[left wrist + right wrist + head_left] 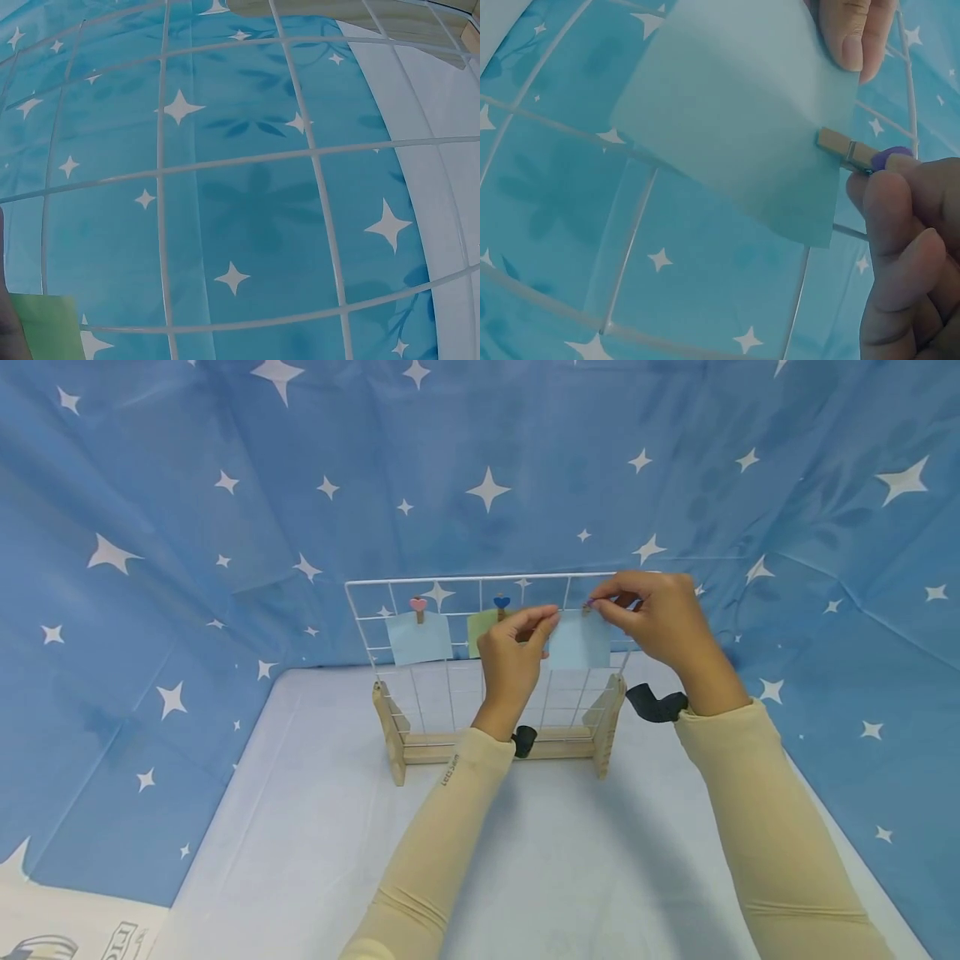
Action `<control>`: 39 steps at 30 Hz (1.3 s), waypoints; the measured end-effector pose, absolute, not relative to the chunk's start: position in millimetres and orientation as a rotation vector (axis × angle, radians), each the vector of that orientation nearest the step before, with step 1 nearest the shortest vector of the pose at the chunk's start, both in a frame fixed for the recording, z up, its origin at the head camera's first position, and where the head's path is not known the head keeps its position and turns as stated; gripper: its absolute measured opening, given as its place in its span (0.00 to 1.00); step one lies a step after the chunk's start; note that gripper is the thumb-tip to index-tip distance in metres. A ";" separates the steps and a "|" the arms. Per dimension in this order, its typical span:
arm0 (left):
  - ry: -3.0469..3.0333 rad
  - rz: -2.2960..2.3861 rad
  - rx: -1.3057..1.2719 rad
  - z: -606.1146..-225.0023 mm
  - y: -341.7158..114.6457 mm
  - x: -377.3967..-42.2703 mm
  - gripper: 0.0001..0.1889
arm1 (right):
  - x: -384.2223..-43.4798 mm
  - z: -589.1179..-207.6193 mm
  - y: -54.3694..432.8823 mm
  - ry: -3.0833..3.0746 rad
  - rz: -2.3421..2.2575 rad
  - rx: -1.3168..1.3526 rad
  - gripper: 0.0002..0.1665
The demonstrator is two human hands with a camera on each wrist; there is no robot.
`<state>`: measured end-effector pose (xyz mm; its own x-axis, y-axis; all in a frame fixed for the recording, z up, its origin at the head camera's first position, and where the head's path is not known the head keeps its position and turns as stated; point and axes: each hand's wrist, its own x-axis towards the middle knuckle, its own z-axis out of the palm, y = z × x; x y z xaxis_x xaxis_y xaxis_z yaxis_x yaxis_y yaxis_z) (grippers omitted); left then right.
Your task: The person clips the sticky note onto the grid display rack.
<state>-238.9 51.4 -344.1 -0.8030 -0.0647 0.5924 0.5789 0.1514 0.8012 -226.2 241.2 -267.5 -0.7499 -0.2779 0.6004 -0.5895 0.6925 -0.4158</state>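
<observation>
A pale blue paper sheet [579,642] hangs against the upper right of a white wire grid [420,582]. My left hand [513,664] pinches its upper left corner between thumb and fingertips. With thumb and index finger, my right hand [660,614] pinches a small wooden clothespin [847,150] that has a purple ornament. In the right wrist view the clothespin's tip lies over the sheet's edge. Another blue sheet [420,639] hangs at left under a clothespin with a pink heart [417,604]. A green sheet [480,628] hangs mid-grid by a blue-heart clothespin [502,602], partly hidden by my left hand.
Wooden feet [390,735] and a crossbar [558,748] hold the grid upright on a white table [315,827]. Blue star-patterned cloth [487,435] surrounds the back and sides. A printed white item [82,918] lies at the lower left. Black wrist mounts [656,703] stick out near both hands.
</observation>
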 end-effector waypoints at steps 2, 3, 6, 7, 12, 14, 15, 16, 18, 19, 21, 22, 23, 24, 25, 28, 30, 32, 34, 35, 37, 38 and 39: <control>-1.935 -1.688 -0.489 -344.4 51.4 -239.0 0.09 | -225.9 -265.4 239.4 -2.418 0.800 0.670 0.05; -1.935 -1.682 -0.489 -344.5 51.3 -238.9 0.09 | -225.7 -264.5 238.5 -2.427 0.789 0.672 0.05; -1.936 -1.663 -0.487 -345.1 51.6 -240.1 0.09 | -225.5 -262.1 236.0 -2.451 0.754 0.678 0.04; -1.936 -1.660 -0.486 -345.2 51.7 -240.6 0.09 | -225.8 -261.7 235.4 -2.460 0.750 0.679 0.04; -1.933 -1.655 -0.478 -345.7 51.6 -242.1 0.08 | -226.1 -259.4 231.5 -2.497 0.752 0.672 0.04; -1.930 -1.654 -0.476 -345.5 51.4 -242.2 0.08 | -225.3 -258.1 229.8 -2.501 0.746 0.671 0.05; -1.928 -1.654 -0.475 -345.2 51.2 -242.0 0.08 | -224.7 -257.4 229.0 -2.503 0.743 0.670 0.05; -1.927 -1.655 -0.474 -344.8 51.0 -241.7 0.08 | -224.3 -256.6 228.3 -2.504 0.736 0.670 0.05; -1.924 -1.657 -0.473 -344.3 50.7 -241.3 0.08 | -224.2 -255.8 227.4 -2.509 0.738 0.668 0.05; -1.923 -1.658 -0.472 -344.1 50.7 -241.2 0.09 | -224.1 -255.5 227.1 -2.513 0.742 0.665 0.05; -1.921 -1.661 -0.474 -344.0 50.9 -241.5 0.09 | -223.8 -255.2 226.9 -2.524 0.757 0.652 0.06; -1.921 -1.661 -0.476 -344.0 51.0 -241.6 0.09 | -223.6 -255.1 226.8 -2.530 0.764 0.644 0.06; -1.921 -1.662 -0.478 -344.0 51.1 -241.8 0.09 | -223.3 -255.1 226.8 -2.535 0.775 0.634 0.07; -1.921 -1.663 -0.480 -344.0 51.3 -241.6 0.09 | -223.0 -255.3 226.7 -2.540 0.783 0.623 0.07; -1.921 -1.665 -0.482 -344.0 51.4 -241.6 0.09 | -222.7 -255.5 226.6 -2.541 0.789 0.613 0.08; -1.914 -1.679 -0.491 -344.6 51.6 -240.7 0.10 | -222.1 -257.1 226.1 -2.532 0.804 0.584 0.09; -1.906 -1.690 -0.496 -345.5 51.7 -240.2 0.10 | -222.1 -259.2 225.8 -2.511 0.816 0.569 0.09; -1.894 -1.696 -0.503 -346.5 51.9 -239.4 0.10 | -222.2 -262.3 225.9 -2.480 0.812 0.555 0.09; -1.879 -1.699 -0.509 -347.4 51.9 -238.4 0.10 | -223.5 -266.3 226.6 -2.434 0.801 0.549 0.08; -1.872 -1.696 -0.510 -347.9 51.9 -238.0 0.10 | -223.8 -268.3 227.0 -2.406 0.793 0.548 0.08; -1.855 -1.689 -0.504 -348.8 51.5 -236.6 0.10 | -224.1 -271.9 227.8 -2.347 0.773 0.546 0.07; -1.845 -1.687 -0.499 -349.3 51.2 -235.9 0.10 | -224.4 -273.5 228.3 -2.318 0.768 0.549 0.07; -1.838 -1.681 -0.491 -349.9 50.7 -235.2 0.09 | -224.5 -275.0 229.0 -2.289 0.768 0.548 0.07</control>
